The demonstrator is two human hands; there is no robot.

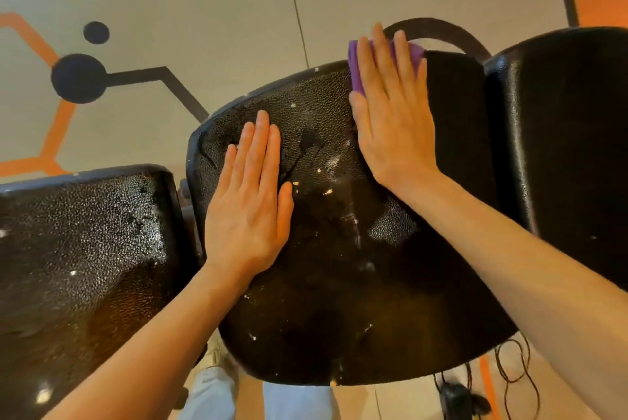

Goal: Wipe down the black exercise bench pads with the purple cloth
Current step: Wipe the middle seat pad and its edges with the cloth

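- My left hand (249, 207) lies flat, palm down, on the middle black pebbled-vinyl bench pad (326, 283), fingers straight and held side by side, thumb tucked against the palm's edge; its grip closes on nothing.
- My right hand (390, 113) presses flat on the folded purple cloth (356, 73) at the far edge of that same pad, fingers slightly spread and pointing away from me; the grip is open, pinning the cloth under palm and fingers rather than pinching it.
- The cloth shows along the thumb side of my right hand and between the fingers, most of it hidden under the hand.
- The middle pad carries wet streaks, pale specks and small crumbs between my two hands and nearer to me.
- A second black textured pad (85, 249) sits to the left, apart from the middle one by a narrow gap, its surface glinting with droplets.
- A third black pad (560, 147) stands just beside the middle pad on the right, looking smoother and darker.
- A curved black metal handle (441, 27) rises behind the cloth.
- Below lies a grey floor with orange and black painted shapes (170, 11), and a black cable (509, 368) trails under the pad's near right edge.
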